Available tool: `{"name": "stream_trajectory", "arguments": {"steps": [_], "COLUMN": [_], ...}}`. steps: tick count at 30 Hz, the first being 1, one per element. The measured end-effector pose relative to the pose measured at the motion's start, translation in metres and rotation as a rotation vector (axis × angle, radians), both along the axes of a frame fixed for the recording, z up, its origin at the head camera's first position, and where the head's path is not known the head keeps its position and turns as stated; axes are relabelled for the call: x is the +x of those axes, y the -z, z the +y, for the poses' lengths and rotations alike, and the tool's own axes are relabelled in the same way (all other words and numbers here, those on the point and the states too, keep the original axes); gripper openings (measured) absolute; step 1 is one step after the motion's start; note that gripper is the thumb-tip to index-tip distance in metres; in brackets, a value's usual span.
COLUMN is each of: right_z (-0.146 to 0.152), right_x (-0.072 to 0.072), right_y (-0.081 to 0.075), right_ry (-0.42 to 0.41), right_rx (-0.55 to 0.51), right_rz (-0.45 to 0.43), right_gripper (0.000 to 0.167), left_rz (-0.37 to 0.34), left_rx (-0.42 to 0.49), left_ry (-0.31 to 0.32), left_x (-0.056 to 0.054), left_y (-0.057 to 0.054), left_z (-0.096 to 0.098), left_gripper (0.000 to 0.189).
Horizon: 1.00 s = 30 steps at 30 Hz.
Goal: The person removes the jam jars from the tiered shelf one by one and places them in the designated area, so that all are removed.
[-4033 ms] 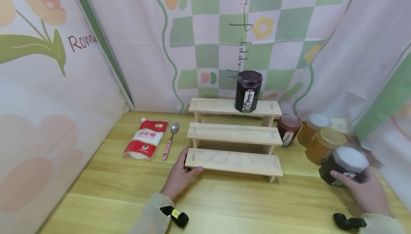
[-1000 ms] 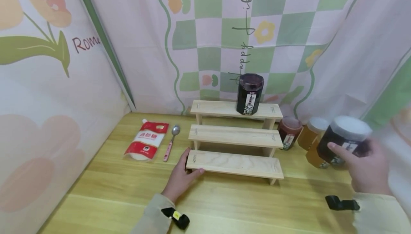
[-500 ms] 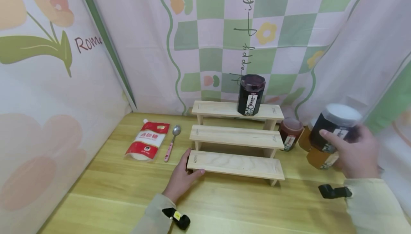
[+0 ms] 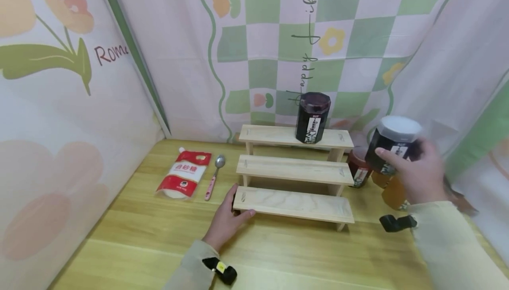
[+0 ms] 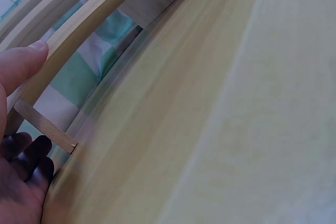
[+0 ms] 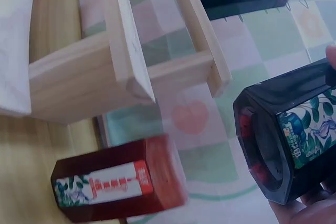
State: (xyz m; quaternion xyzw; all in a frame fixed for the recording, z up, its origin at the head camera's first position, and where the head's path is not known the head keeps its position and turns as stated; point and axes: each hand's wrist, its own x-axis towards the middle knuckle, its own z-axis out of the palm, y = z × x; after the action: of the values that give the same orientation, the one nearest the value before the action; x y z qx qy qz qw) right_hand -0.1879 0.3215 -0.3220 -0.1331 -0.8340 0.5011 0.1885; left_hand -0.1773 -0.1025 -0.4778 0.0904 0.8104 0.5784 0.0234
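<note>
My right hand (image 4: pixel 423 173) holds a dark octagonal jar (image 4: pixel 387 142) with a pale lid, raised above the table right of the shelf's top tier. The right wrist view shows this jar's base, with fingertips at its sides. At the left end of the three-tier wooden shelf (image 4: pixel 294 204), my left hand (image 4: pixel 224 223) grips the lowest board. Its thumb lies on the front edge, and the other fingers reach round the end. Another dark jar (image 4: pixel 313 120) stands on the top tier. A red-brown jar (image 6: pixel 118 179) stands on the table beside the shelf, partly covered in the head view.
Amber jars (image 4: pixel 393 195) stand on the right, mostly hidden by the right hand and the held jar. A red and white sugar bag (image 4: pixel 184 175) lies on the left, next to a spoon with a pink handle (image 4: pixel 210 188). Patterned cloth (image 4: pixel 274 38) hangs behind the shelf.
My right hand has lifted the dark jar from beside the amber jars and brought it left and away from me, towards the shelf. The left hand keeps its hold on the lowest board.
</note>
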Motion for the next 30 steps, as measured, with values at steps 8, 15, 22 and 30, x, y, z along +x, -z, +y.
{"name": "stream_trajectory", "arguments": {"steps": [8,15,22,30], "right_z": [-0.017,-0.025,-0.028,-0.036], "right_x": [-0.016,-0.026,-0.027,-0.031], "right_y": [-0.007,-0.012,-0.016,-0.022], "right_ry": [-0.034,-0.013,-0.017,-0.029], "right_rx": [-0.045,-0.031,-0.026,-0.008], "right_rz": [0.003,0.017,0.033,0.047], "right_gripper": [0.094,0.094,0.090,0.087], "left_rz": [0.000,-0.006,-0.011,-0.002], "left_rx": [-0.001,0.001,0.008,-0.006], "left_ry": [-0.003,-0.008,-0.007,-0.013], "left_x": [-0.001,-0.002,-0.002,-0.003], "left_y": [0.002,0.003,0.003,0.005], "left_z": [0.001,0.002,0.001,0.001], "left_gripper": [0.102,0.103,0.104,0.103]}}
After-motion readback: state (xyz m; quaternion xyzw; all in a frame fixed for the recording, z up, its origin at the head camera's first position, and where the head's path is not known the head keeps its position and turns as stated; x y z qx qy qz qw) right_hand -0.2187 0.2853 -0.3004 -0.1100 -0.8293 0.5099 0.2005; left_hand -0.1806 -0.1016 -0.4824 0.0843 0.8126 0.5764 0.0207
